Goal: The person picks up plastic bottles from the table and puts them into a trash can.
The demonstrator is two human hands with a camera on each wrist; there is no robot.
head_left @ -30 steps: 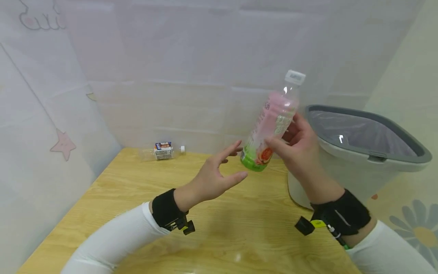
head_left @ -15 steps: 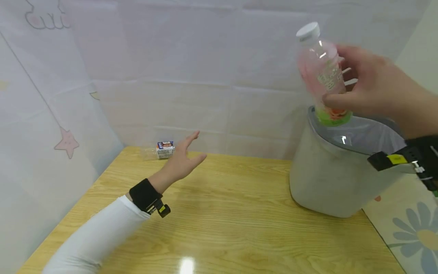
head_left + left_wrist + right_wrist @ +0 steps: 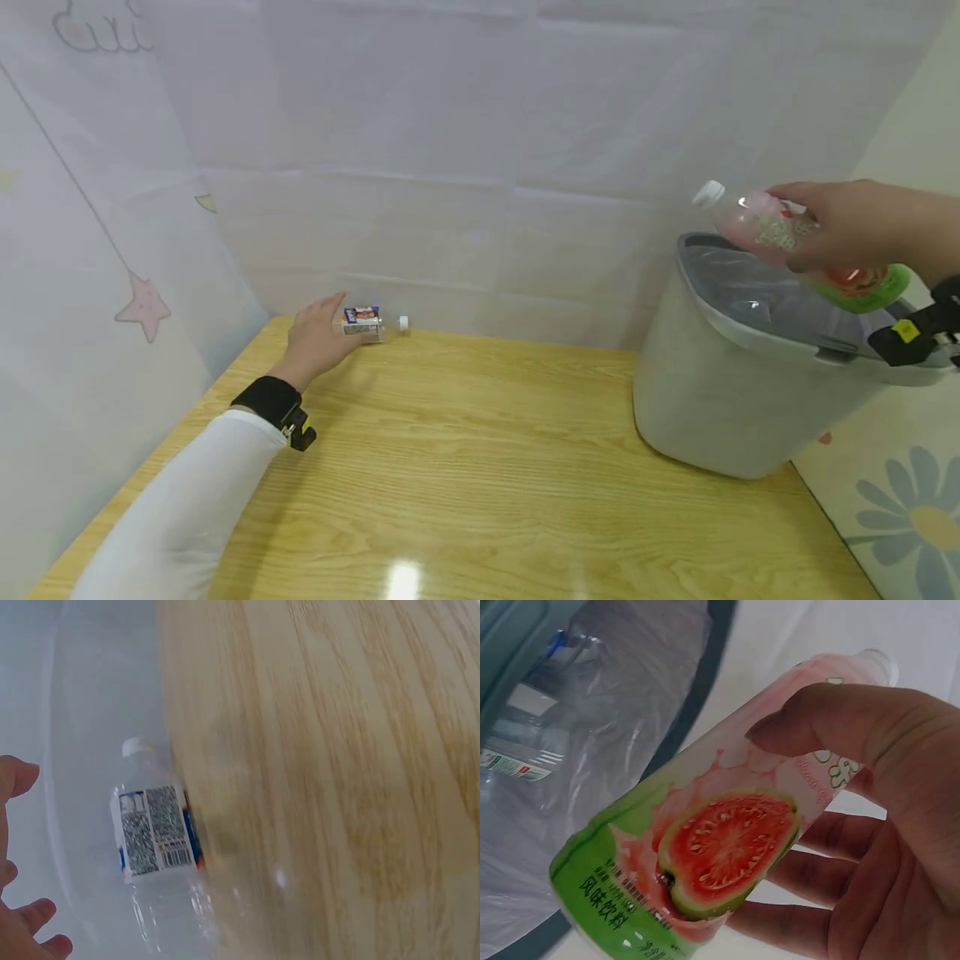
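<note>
My right hand (image 3: 847, 223) (image 3: 855, 825) grips a pink guava drink bottle (image 3: 795, 242) (image 3: 712, 840) with a green base and white cap. It lies nearly level over the open grey bin (image 3: 720, 400). My left hand (image 3: 318, 337) reaches across the wooden table (image 3: 487, 467) to a small clear water bottle (image 3: 367, 323) (image 3: 157, 855) lying on its side by the back wall. In the left wrist view the fingertips (image 3: 22, 855) spread just beside that bottle, apart from it.
The bin is lined with a clear bag (image 3: 607, 720), and another empty bottle (image 3: 525, 742) lies inside. White curtain walls close in the table at the back and left. A flower-pattern floor mat (image 3: 900, 500) shows at lower right.
My right hand lowered the guava bottle and tipped it from upright to nearly level over the bin. My left hand moved left and away to the small clear bottle.
</note>
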